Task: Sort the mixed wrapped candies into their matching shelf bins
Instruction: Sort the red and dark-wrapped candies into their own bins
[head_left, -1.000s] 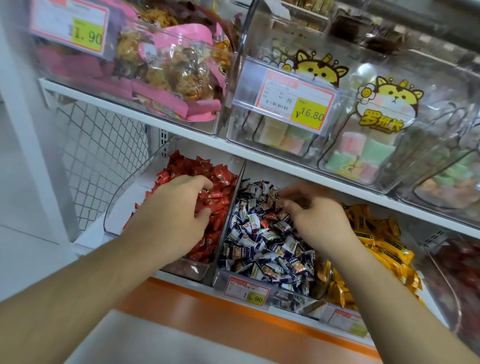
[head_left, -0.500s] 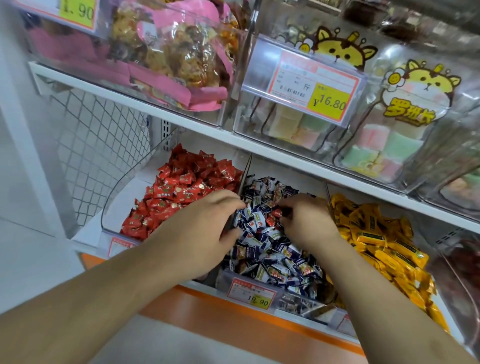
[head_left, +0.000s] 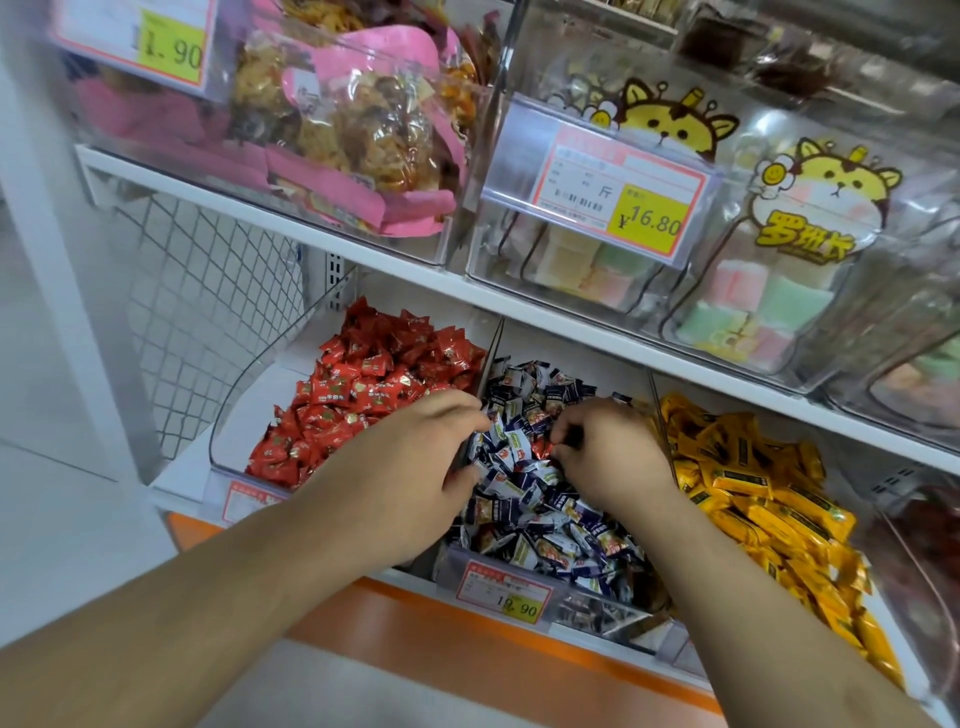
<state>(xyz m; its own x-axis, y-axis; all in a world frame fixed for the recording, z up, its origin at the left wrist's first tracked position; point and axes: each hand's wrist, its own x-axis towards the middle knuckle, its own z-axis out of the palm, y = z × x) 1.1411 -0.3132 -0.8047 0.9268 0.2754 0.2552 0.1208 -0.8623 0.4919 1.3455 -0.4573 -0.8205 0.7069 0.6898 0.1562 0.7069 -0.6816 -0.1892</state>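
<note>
- Hands work together in the middle bin (head_left: 566, 610), the clear one heaped with dark blue-and-white wrapped candies (head_left: 540, 499).
- Right hand (head_left: 605, 457): its grip is curled tight, fingertips pinching a small red-wrapped candy (head_left: 540, 448) that lies among the blue ones near the middle of the pile.
- Left hand (head_left: 410, 467): it reaches across the divider (head_left: 485, 374) between the red and blue bins, fingers bent down into the blue candies at the pile's left edge. Whether that grip has hold of anything I cannot tell, since the fingertips are buried.
- The stray's home is just beside it: the left bin (head_left: 244, 415) holds the red wrapped candies (head_left: 374, 379). The yellow wrapped candies (head_left: 753, 478) fill the bin to the right.
- Doing the step well, in my judgement: pinch the red wrapper by its body, not a crimped end, so it comes free without dragging blue neighbours along.
- Lift it straight up clear of the pile before swinging left, high enough to pass over the divider.
- Let the left hand hold the blue candies down or spread them, which should expose further red strays lower in the heap.
- Drop the piece well inside the red bin, not at its low front lip, where it may slide out onto the shelf (head_left: 363, 587).
</note>
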